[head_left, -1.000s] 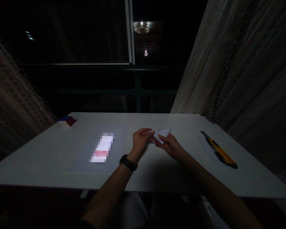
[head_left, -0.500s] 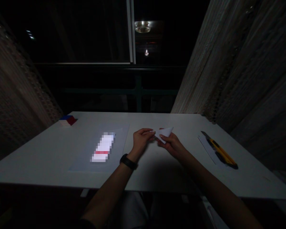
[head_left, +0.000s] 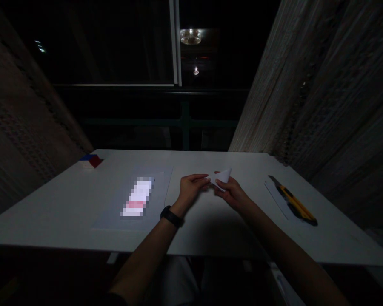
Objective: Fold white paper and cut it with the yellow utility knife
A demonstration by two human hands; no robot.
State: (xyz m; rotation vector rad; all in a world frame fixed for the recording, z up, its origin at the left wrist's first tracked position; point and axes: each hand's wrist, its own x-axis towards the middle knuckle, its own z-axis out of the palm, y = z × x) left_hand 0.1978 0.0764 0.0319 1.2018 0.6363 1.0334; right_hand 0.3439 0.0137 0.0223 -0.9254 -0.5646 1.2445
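Observation:
A small folded piece of white paper (head_left: 224, 176) is held between my two hands above the middle of the table. My right hand (head_left: 232, 192) grips its right part, thumb on the near face. The fingers of my left hand (head_left: 193, 187) pinch the paper's left end, and a dark watch is on that wrist. One corner of the paper points up and to the right. The fingertips partly hide the folds.
On the white table (head_left: 207, 159), a lit, pixelated phone (head_left: 138, 196) lies on a paper sheet (head_left: 108, 219) at left. A coloured cube (head_left: 90, 161) sits at the far left. A yellow-black utility knife (head_left: 292, 200) with its blade out lies at right, over a white strip (head_left: 276, 199).
My left hand has shifted very slightly to the right along the paper. The paper has turned a little in my right hand. Other things on the table stay put.

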